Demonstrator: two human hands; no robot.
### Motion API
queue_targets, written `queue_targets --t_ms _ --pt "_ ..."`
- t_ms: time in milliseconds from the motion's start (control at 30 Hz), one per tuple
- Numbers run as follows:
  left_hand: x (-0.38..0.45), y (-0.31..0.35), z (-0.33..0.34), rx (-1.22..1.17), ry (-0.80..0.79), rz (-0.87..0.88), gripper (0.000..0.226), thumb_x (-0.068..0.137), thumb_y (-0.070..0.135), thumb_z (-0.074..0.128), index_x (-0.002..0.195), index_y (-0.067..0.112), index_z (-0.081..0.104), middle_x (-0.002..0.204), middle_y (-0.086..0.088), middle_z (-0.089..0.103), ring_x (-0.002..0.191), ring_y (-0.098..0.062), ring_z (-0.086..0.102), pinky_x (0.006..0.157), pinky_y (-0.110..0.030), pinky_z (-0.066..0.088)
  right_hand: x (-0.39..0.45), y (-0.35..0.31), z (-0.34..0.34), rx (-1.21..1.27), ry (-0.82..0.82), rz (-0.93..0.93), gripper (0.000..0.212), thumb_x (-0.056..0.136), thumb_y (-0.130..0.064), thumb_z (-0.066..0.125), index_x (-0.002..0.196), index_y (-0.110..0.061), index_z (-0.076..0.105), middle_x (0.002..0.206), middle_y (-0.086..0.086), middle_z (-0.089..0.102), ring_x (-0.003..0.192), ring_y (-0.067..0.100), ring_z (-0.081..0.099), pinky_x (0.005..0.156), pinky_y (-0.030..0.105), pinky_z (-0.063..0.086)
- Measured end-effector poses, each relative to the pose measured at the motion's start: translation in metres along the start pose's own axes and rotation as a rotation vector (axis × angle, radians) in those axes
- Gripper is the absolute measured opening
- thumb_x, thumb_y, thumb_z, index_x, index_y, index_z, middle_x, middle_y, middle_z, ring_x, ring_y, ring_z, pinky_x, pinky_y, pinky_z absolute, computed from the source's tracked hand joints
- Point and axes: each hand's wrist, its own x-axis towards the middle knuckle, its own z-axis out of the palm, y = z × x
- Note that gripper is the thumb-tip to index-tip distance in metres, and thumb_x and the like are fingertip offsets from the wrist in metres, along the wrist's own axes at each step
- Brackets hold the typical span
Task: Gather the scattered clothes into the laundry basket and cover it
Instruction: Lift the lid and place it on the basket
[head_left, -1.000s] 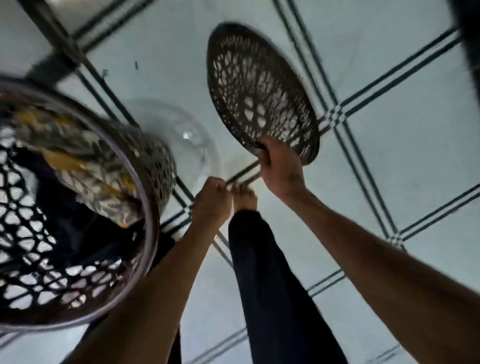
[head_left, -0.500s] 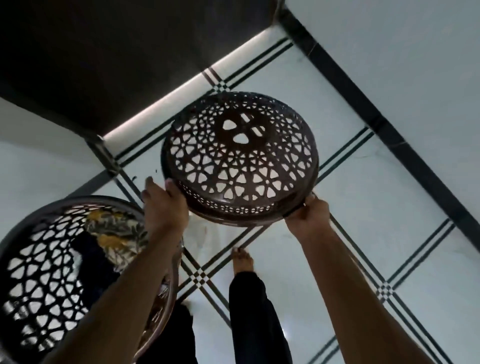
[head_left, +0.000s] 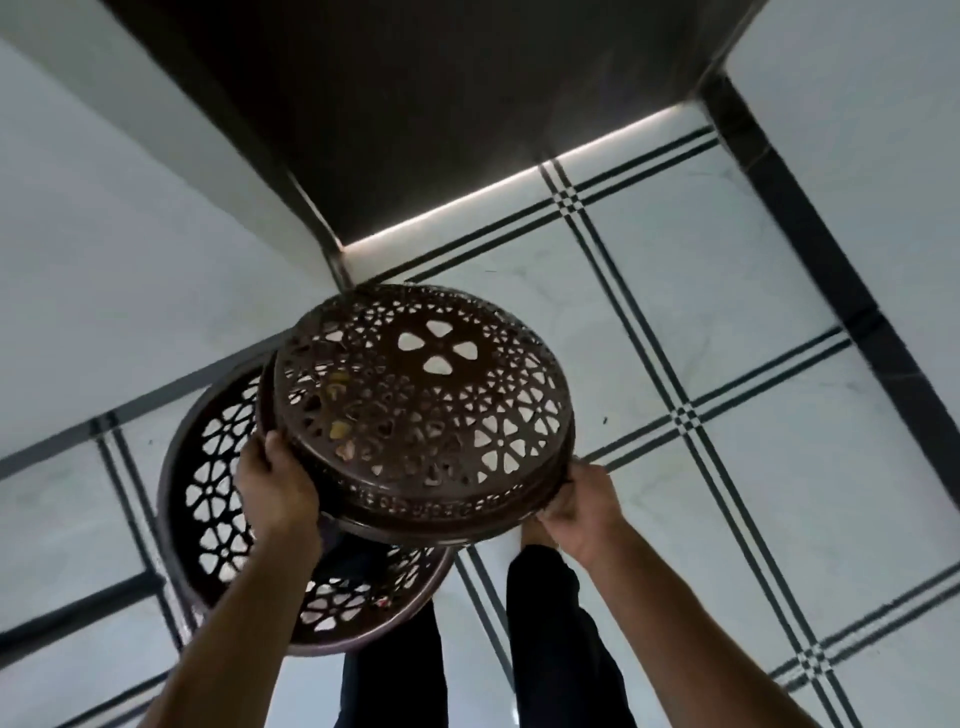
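A round dark-brown perforated lid (head_left: 423, 410) hangs in the air between my two hands. My left hand (head_left: 275, 491) grips its left rim and my right hand (head_left: 579, 506) grips its lower right rim. The lid overlaps the right part of the brown lattice laundry basket (head_left: 208, 493), which stands on the floor below and to the left. Through the lid's holes I glimpse bits of yellow patterned cloth (head_left: 337, 428) inside the basket. Most of the basket's contents are hidden by the lid and my left arm.
The floor is white tile with black double lines (head_left: 685, 415). A dark wall or door (head_left: 415, 130) rises ahead, with white walls to either side. My legs in dark trousers (head_left: 550, 623) stand just below the basket and lid.
The lid has moved left and down, from free air beside the basket to partly over its opening. Both hands keep their grip on its rim. The view has tilted further over the basket.
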Motion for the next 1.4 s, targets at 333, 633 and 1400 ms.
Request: queue_targets --t_ms 333,633,1400 --pt "0.045 -0.078 -0.11 -0.064 0.15 -0.241 0.036 0.105 0.019 0.047 0.136 0.006 0.061 0.131 -0.012 0.067 0.114 -0.022 0.06 0.099 -0.025 0.041 -0.004 0.092 0.028 -0.798 0.026 -0.189 0.019 0.102 -0.008 0.053 0.115 -0.006 0.067 0.114 0.02 0.071 0.092 0.026 0.074 0.07 0.033 0.063" --pt "0.046 -0.148 -0.127 -0.209 0.136 -0.496 0.025 0.1 0.016 0.061 0.125 0.013 0.063 0.131 -0.014 0.067 0.12 -0.034 0.065 0.107 -0.05 0.051 -0.008 0.112 0.018 -0.845 0.072 -0.281 0.015 0.088 0.0 0.069 0.102 -0.007 0.07 0.103 0.019 0.076 0.097 0.032 0.075 0.087 0.047 0.062" --pt "0.08 -0.159 -0.166 -0.286 -0.082 -0.644 0.028 0.097 0.002 0.062 0.124 0.009 0.065 0.123 -0.014 0.07 0.114 -0.029 0.067 0.107 -0.043 0.05 0.007 0.062 0.04 -1.006 -0.097 0.198 0.046 0.096 0.015 0.041 0.127 -0.012 0.059 0.112 0.011 0.072 0.092 0.023 0.071 0.088 0.042 0.053"
